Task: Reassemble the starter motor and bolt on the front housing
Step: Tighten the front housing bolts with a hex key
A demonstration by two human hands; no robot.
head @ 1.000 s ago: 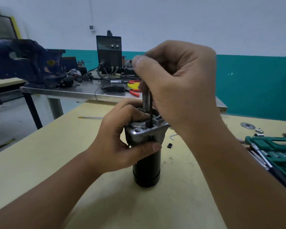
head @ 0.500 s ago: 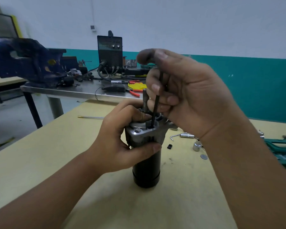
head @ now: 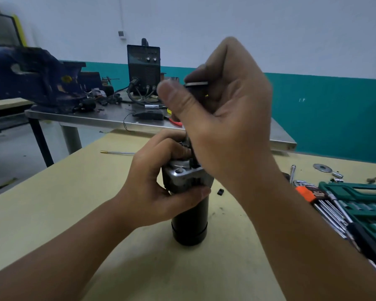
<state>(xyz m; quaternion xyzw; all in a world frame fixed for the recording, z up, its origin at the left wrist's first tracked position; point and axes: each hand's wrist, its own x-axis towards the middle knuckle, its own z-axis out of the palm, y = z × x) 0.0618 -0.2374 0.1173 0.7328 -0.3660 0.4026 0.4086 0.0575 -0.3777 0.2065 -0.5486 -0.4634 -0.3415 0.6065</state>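
Note:
The starter motor (head: 190, 222), a black cylinder, stands upright on the yellow table (head: 52, 203). Its silver front housing (head: 182, 174) sits on top. My left hand (head: 159, 185) grips the housing and the top of the motor body. Directly above the housing, my right hand (head: 221, 118) holds a black hex key (head: 196, 84) with its short arm between thumb and fingers. The key's long shaft runs down behind my palm toward the housing, and its tip is hidden.
An open green socket set (head: 365, 205) and a hex key set in an orange holder (head: 306, 193) lie at the right. A washer (head: 322, 167) and small parts lie beyond them. A steel bench (head: 91, 118) with a blue vise (head: 30, 77) and welder (head: 143, 66) stands behind. A thin rod (head: 117, 152) lies left.
My right hand has turned the hex key round over the housing and now covers its shaft. My left hand and the motor have stayed in place.

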